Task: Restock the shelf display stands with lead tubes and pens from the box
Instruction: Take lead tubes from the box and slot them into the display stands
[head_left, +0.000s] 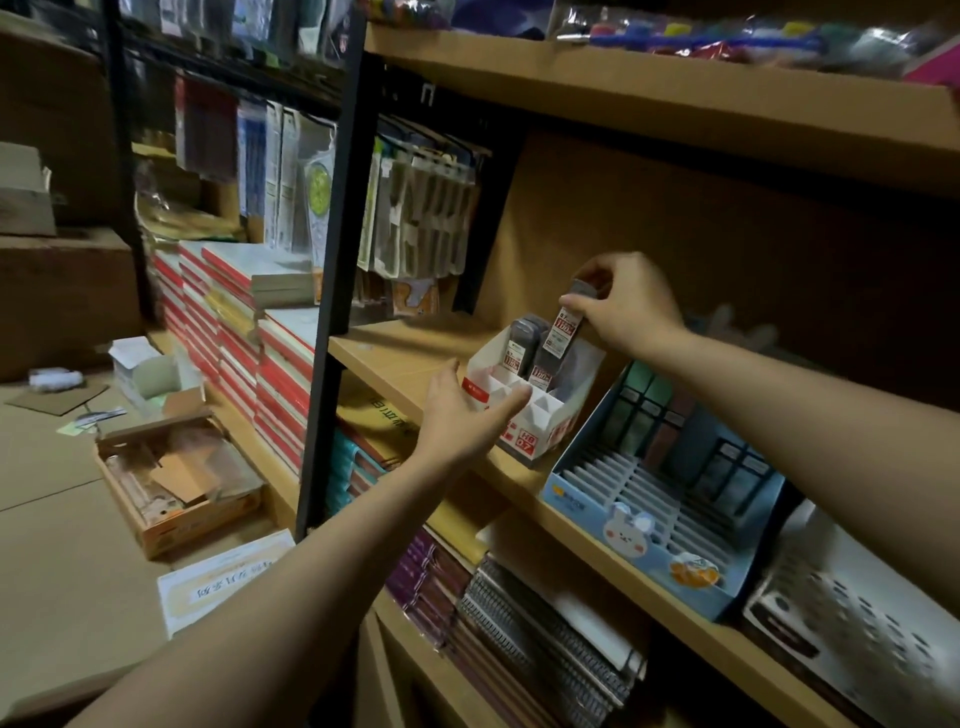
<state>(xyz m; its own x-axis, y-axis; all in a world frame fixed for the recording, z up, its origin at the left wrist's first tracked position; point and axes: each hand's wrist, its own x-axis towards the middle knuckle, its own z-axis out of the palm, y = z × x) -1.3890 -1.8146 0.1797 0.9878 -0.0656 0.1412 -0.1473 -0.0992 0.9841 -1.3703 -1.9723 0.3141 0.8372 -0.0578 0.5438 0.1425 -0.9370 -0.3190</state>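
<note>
While the left hand rests with straight, relaxed fingers against the front-left side of the white display stand, the right hand pinches the top of a grey lead tube between thumb and fingertips, tube tilted, lower end down inside the stand's back row. Stand sits on the wooden shelf, angled, red "HB 0.7" label on its front; front compartments look unfilled, a few more lead tubes stand upright in the back-left slots, just beside the held one. Right of it, touching or nearly so, a blue display stand with a bunny print and slotted white dividers, dark packs in its back row. Further right a white perforated tray, partly cut off by the frame edge. Lower shelf holds spiral notebooks. On the floor at left, an open cardboard box with cardboard scraps inside, contents otherwise unclear; stacked red-edged books behind it. Hanging blister packs at upper left, blurred. Top shelf items too blurry to tell.
</note>
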